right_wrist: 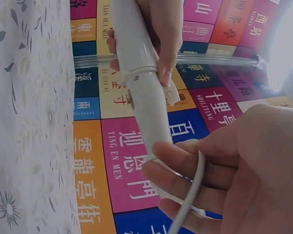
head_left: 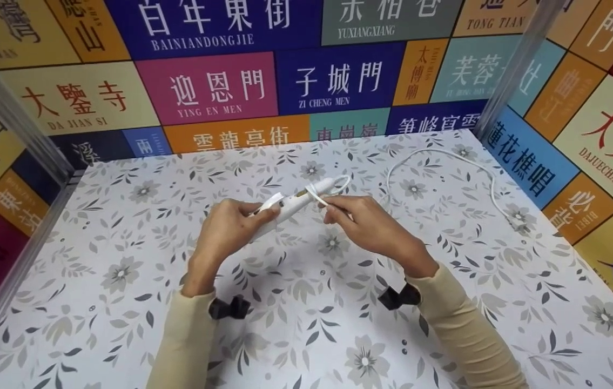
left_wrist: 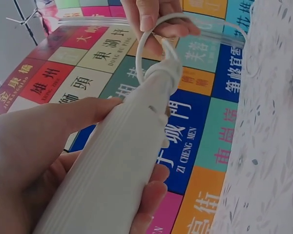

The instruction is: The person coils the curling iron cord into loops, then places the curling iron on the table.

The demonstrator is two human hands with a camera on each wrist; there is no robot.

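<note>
A white, wand-shaped hair styling iron is held at a slant above the table, its cord end up and to the right. My left hand grips its body, with the thumb along the near side and fingers round the back; the ribbed surface fills much of the left wrist view. A small raised tab stands out near that thumb. My right hand pinches the white cord close to the iron's end. The cord makes a loop there and passes round the narrow end of the body.
The rest of the cord runs in a wide curve over the flower-patterned table at the back right. Panels with colourful lettering wall in the table at the back and both sides. Black wrist mounts sit by both sleeves.
</note>
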